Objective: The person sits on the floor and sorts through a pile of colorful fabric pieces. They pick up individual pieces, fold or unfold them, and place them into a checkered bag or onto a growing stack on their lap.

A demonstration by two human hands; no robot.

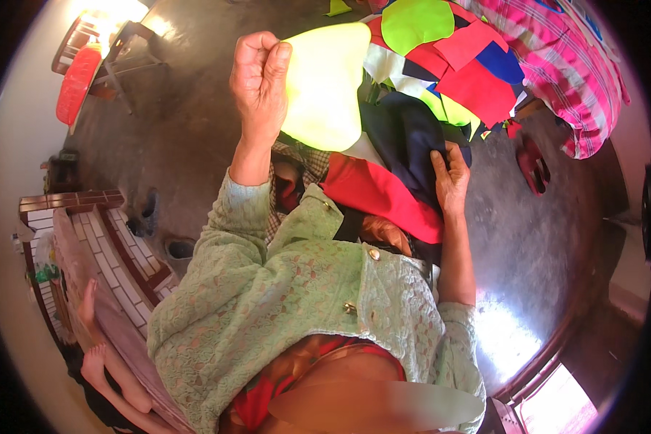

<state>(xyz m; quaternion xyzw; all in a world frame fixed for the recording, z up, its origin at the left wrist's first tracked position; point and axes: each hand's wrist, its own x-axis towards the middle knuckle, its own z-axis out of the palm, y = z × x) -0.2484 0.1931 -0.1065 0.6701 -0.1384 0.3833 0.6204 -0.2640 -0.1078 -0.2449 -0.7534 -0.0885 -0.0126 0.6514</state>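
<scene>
Left hand (pixel 260 76): raised, fingers curled into a fist, pinching the upper left edge of the yellow piece (pixel 325 87). The yellow piece is a flat, smooth cut of thin fabric, pale lime-yellow, with rounded corners and a lobed lower edge. It hangs from the pinch and is lit through from behind.

Right hand (pixel 450 177): lowered, well apart from the left hand. Its fingers lie spread on the navy cloth (pixel 405 137), gripping a fold at the cloth's right edge. The navy cloth is dark, matte and soft, bunched in loose folds.

Red cloth (pixel 383 195): a smooth, bright red piece, lying just below the navy cloth and touching it, curved along its lower edge.

Pile (pixel 456 58): a heap of flat cut shapes beyond the navy cloth. It contains a rounded lime-green piece, angular red pieces, a blue rounded piece and yellow scraps, overlapping one another.

Checked cloth (pixel 564 65): pink and white plaid weave with thin blue lines, draped at the upper right, next to the pile.

Sleeves (pixel 267 289): both forearms emerge from a pale green lace garment with an open floral texture and small metal buttons.

Floor (pixel 188 123): dark, polished and hard, with bright glare patches at the lower right.

Red basket (pixel 78 83): plastic, oval, set at the upper left beside a metal frame.

Tiled ledge (pixel 116 246): white tiles with dark red borders, at the left.
</scene>
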